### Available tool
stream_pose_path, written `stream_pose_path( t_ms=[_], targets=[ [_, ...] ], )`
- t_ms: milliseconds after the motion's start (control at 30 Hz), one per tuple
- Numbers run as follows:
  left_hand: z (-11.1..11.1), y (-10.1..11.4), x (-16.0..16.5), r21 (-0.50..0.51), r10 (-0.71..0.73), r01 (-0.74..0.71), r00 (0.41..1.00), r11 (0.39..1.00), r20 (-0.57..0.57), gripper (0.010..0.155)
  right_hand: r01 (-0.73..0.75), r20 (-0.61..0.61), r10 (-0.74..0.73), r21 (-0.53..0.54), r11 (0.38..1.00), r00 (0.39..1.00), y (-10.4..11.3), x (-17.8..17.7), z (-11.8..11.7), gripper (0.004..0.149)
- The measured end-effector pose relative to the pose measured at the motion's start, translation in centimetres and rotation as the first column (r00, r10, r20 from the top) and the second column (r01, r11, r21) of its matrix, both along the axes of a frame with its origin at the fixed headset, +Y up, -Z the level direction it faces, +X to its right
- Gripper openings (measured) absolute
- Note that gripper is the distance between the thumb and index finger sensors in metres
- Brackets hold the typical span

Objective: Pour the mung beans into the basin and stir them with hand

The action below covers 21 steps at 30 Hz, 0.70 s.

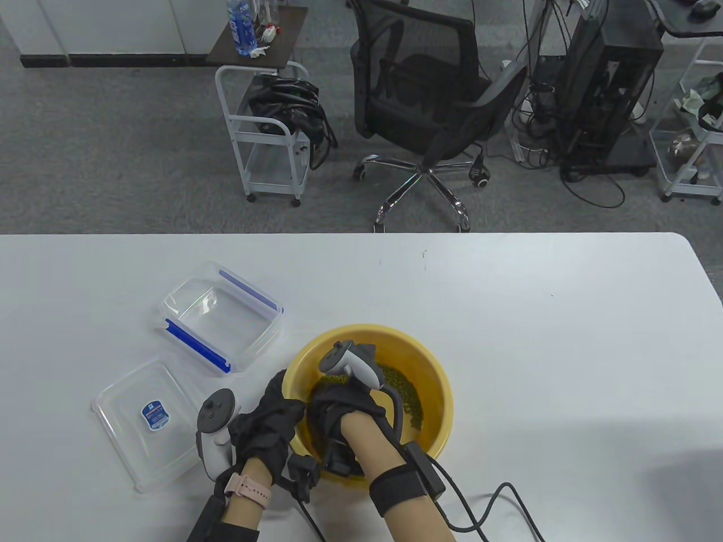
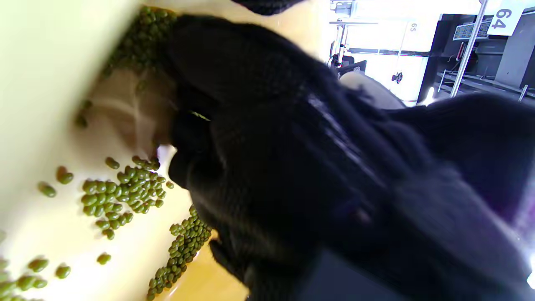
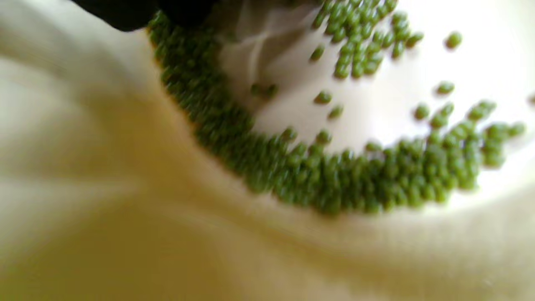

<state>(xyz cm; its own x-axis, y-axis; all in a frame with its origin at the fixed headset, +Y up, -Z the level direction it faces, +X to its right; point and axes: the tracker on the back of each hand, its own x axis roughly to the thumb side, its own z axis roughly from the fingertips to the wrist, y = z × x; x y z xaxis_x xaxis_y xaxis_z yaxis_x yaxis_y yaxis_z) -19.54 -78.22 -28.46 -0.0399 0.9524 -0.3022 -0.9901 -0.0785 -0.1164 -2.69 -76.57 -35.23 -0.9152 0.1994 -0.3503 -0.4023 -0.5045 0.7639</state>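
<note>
Nearest, the right hand (image 1: 344, 415) reaches into the round yellow plastic basin (image 1: 438, 378), its fingers hidden among the green mung beans (image 1: 404, 389); their posture cannot be told. The left hand (image 1: 265, 429) curls its fingers over the basin's rim. Beyond, on the white bench (image 1: 508, 305), lie the clear flat lid (image 1: 141, 423) and the empty clear blue-clipped box (image 1: 220, 316). Vigorous stirring risks flicking beans out.

Beyond my white table (image 1: 508, 316), a black office chair (image 1: 429, 96) stands on grey carpet, between a white trolley (image 1: 265, 130) holding a dark bag and a black computer tower (image 1: 615, 84) trailing cables.
</note>
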Motion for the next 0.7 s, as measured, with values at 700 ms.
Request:
stream_pose_path(
  t_ms=[700],
  targets=[
    [0.0, -0.1, -0.1, -0.006, 0.013, -0.013, 1.000, 1.000, -0.023, 0.070, 0.017, 0.045, -0.015, -0.024, 1.000, 0.999, 1.4, 7.8, 2.8, 0.056]
  ],
)
